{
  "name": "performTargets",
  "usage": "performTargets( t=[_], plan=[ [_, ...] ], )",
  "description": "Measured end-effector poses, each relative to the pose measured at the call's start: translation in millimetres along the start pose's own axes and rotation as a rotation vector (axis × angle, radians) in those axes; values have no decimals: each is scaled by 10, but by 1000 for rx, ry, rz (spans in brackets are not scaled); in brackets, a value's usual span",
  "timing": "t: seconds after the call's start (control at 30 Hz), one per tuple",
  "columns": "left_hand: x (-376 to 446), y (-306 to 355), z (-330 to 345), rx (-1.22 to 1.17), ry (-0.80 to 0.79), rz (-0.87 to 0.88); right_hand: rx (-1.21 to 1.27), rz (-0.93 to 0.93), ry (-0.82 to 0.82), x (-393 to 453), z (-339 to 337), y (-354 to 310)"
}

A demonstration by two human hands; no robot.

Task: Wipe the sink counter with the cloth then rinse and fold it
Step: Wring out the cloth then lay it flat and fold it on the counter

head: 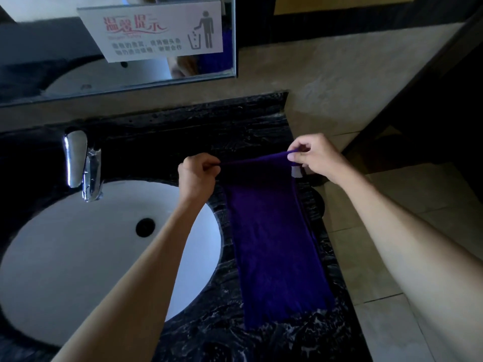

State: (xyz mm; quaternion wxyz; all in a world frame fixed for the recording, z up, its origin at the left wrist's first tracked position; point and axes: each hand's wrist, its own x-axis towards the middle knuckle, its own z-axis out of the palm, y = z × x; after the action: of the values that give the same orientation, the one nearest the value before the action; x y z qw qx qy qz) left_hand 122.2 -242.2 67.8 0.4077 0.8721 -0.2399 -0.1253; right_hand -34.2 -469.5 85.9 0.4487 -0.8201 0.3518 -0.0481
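One chrome tap (78,163) stands at the far left, its spout over the one white sink (78,257), which has a single dark drain hole (145,227). Above, one mirror (52,74) carries one white sign (154,30): red Chinese heading characters, smaller grey lines too blurred to read, and a pictogram of a figure dropping litter into a bin. The black marbled desk (209,335) surrounds the sink.

The left hand (197,176) is clenched, its fingers (209,165) pinching the far left corner of the one purple cloth (271,244). The cloth lies as a long strip on the desk just right of the sink, its far edge lifted and pulled taut between the two hands. The right hand (313,159) grasps the far right corner, fingers (295,155) pinched over the edge. One small white tag (296,172) hangs below that corner; any print on it cannot be made out. Beige floor tiles (379,231) lie to the right.
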Motion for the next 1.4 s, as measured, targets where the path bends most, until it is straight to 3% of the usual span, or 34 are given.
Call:
performTargets(
  t=[0.2, 0.43, 0.67, 0.93, 1.2, 1.3, 1.4],
  plan=[
    [-654, 43, -191, -75, -15, 75, 22, -55, -67, -694, -174, 35],
    [-1438, 0, -261, -66, -72, 92, 224, -61, -44, -1458, -96, 338],
    [-2133, -172, -127, -71, -124, 181, 193, -76, -28, -2065, 20, 673],
    [-2703, -501, 78, 78, -203, 310, 47, -82, -58, -2603, 221, 1083],
    [-2904, -677, 180, 313, -210, 436, -342, -344, -20, -2741, 462, 1406],
    [-2861, -657, 183, 297, -227, 396, -341, -344, -10, -2778, 430, 1346],
    [-2637, -521, 209, 91, -172, 205, -127, -217, 42, -2637, 360, 1159]
  ],
)
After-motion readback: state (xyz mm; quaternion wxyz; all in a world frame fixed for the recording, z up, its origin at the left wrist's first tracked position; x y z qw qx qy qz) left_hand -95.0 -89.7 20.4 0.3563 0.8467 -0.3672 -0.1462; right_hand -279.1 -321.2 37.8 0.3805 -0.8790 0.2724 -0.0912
